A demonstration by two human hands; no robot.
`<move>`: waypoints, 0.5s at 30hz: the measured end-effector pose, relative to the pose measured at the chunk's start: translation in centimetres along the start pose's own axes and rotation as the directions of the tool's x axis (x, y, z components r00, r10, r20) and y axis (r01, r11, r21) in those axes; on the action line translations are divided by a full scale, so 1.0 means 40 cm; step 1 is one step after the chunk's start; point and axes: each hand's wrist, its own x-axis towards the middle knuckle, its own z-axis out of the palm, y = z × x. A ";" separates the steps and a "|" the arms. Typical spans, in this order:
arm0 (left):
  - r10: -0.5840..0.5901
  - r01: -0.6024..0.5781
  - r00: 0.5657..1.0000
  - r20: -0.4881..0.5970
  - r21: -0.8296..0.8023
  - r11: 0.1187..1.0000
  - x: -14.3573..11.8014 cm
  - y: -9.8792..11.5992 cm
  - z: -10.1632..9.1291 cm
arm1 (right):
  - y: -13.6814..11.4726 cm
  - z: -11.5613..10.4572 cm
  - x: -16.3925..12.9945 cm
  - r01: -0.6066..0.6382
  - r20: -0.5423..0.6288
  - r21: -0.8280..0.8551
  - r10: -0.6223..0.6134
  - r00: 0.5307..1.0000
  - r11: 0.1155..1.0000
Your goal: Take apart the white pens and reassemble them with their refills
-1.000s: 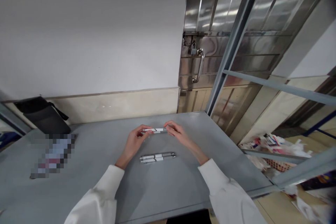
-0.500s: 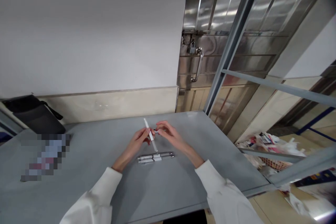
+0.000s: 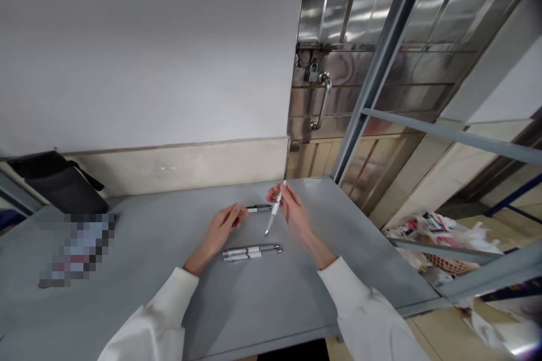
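A slim white pen (image 3: 275, 207) slants down and left from my right hand (image 3: 292, 211), pinched between its fingers, with the tip just above the table. My left hand (image 3: 225, 225) is to the left, thumb and fingertips drawn together; whatever is between them is too small or hidden to make out. Behind the hands lies a dark and white pen (image 3: 259, 208), its left end close to my left fingertips; whether they touch is unclear. Nearer to me, several white and silver pens (image 3: 252, 251) lie side by side on the grey table (image 3: 262, 304).
A black pouch (image 3: 63, 183) with a strap leans at the back left, beside a blurred-out item (image 3: 78, 251). A wall (image 3: 148, 67) borders the table's far side. Grey metal posts (image 3: 376, 79) and a padlocked steel door (image 3: 330, 62) stand right; a basket of plastic bags (image 3: 449, 242) sits beyond.
The white pen has passed from my left hand to my right hand and moved rightward. My hands have moved apart, exposing the pen lying behind them.
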 end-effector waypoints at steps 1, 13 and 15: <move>0.010 -0.009 0.999 -0.033 0.004 1.000 0.003 -0.004 -0.005 | -0.005 -0.008 0.005 -0.008 -0.028 0.045 0.009 1.000 0.999; 0.054 -0.046 0.994 -0.090 0.096 0.994 -0.002 -0.020 -0.011 | -0.068 -0.078 0.009 -0.077 0.027 0.331 0.073 0.997 0.940; 0.065 -0.055 0.995 -0.071 0.132 0.990 -0.004 -0.022 -0.011 | -0.070 -0.077 0.006 -0.087 0.049 0.345 0.074 0.996 0.935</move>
